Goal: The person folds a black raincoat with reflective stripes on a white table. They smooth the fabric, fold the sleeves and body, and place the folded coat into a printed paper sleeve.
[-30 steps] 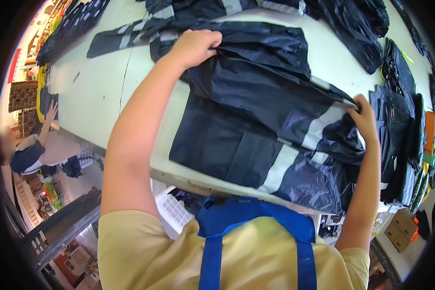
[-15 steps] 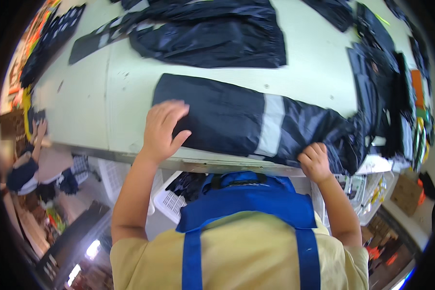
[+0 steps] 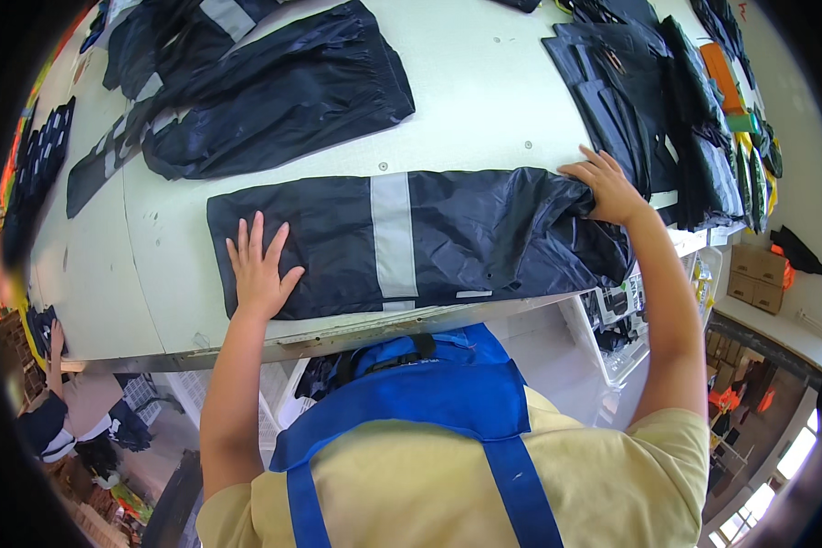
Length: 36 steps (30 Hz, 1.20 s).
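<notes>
- The pale, wide desk [image 3: 484, 100] carries the work: a dark navy waterproof garment with a grey reflective band [image 3: 411, 239] lies along its near edge, folded into a long flat strip. A second ago it was a broad, rumpled heap held up at two corners; half a second ago it was already a strip, and it now looks flatter.
- A second dark navy crumpled garment [image 3: 274, 91] lies further back on the desk, apart from the folded one, and looks unworked.
- A stack of folded dark garments [image 3: 648, 119] sits at the right end of the desk, just beside the strip's bunched end.
- The left hand [image 3: 260, 269] has come off the far corner and lies flat on the strip's left end, fingers spread, grip open, pressing rather than holding.
- The right hand [image 3: 607, 187] has moved up to the strip's right end, where the cloth is bunched; fingers spread over the cloth, grip open, nothing pinched as far as I can see.
- My judgement: the folding has given way to smoothing, with the wrinkled right end the least tidy part.
</notes>
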Each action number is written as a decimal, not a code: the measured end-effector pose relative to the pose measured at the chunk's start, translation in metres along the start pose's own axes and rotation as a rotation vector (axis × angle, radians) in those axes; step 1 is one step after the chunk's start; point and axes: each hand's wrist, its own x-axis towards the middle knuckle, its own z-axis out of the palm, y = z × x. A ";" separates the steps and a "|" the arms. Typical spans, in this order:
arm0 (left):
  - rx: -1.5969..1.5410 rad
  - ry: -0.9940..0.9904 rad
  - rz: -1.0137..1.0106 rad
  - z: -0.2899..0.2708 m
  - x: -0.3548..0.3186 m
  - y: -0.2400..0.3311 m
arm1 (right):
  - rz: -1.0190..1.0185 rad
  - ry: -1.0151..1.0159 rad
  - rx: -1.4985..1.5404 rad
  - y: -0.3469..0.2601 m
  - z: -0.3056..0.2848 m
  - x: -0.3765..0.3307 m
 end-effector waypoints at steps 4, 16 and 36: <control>-0.011 0.020 -0.012 0.006 0.001 0.004 | 0.107 0.166 0.027 0.058 0.014 -0.007; -0.012 0.050 -0.030 0.012 0.006 0.021 | -0.095 0.324 -0.082 0.042 0.020 0.002; -0.107 0.322 -0.247 0.007 -0.014 0.011 | 0.078 0.273 0.135 -0.248 0.094 0.036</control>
